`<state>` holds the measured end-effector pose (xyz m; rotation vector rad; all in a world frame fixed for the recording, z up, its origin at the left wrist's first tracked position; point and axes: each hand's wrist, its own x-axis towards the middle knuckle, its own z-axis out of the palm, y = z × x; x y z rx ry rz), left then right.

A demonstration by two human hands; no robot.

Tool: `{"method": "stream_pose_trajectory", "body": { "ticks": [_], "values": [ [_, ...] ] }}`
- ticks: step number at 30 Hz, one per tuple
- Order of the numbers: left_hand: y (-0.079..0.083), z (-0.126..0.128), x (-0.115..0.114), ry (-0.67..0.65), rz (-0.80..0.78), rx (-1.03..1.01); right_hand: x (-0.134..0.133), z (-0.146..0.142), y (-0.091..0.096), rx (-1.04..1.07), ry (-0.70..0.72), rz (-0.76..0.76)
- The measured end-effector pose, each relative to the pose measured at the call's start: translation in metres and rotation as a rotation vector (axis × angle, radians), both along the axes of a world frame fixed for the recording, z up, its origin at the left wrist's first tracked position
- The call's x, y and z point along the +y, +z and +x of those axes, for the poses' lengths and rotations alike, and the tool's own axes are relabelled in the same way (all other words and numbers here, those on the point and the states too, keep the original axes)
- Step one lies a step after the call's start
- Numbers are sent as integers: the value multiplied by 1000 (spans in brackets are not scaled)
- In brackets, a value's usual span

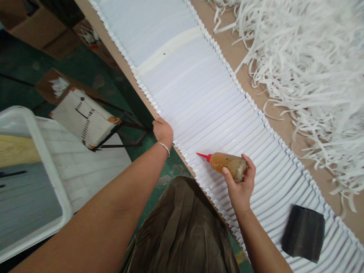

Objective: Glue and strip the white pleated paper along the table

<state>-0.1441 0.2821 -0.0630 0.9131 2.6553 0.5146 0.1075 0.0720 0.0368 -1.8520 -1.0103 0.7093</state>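
Note:
My right hand (241,185) is wrapped round the rear of a squeeze glue bottle (224,163) with amber contents. The bottle lies tilted over the row of white paper strips (210,113), its red pointed nozzle (203,156) aimed left. These strips overlap in a long stepped band that runs diagonally along the table, with jagged ends on both sides. At the band's near edge rests my left hand (163,131), a bracelet on its wrist. Its fingers look curled in, and whatever they may hold is hidden.
A heap of loose white paper strips (298,64) covers the table's far side. On the band lies a black block-like piece (303,233). To the left are a stool with a white cover (85,117), a white-rimmed plastic bin (57,182) and cardboard boxes (42,30).

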Motion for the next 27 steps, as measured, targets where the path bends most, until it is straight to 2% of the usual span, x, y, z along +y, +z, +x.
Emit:
{"method": "stream_pose_trajectory", "body": {
  "ticks": [3,5,8,10,11,13,15,17,19,21,27],
  "values": [
    [2,1,0,0,-11,1,-6,-8,-2,-69,69,79],
    [2,1,0,8,-11,-2,-5,-6,-2,-69,166,177],
    [3,1,0,7,-9,-4,2,10,2,-85,370,376],
    [3,1,0,0,-7,-1,14,30,8,-169,404,472],
    [3,1,0,-1,-6,3,23,41,11,-213,349,493],
    [2,0,-1,3,-3,10,45,66,15,-233,120,474],
    [0,-1,-1,10,5,16,74,93,15,-104,-152,426],
    [-1,-1,-1,15,12,16,105,119,9,141,-308,393],
    [-2,-2,0,20,15,9,131,140,0,335,-337,381],
    [-2,-3,0,20,13,10,151,153,-8,413,-337,372],
    [-1,-3,1,1,3,45,175,160,-20,408,-362,339]
  ]
}}
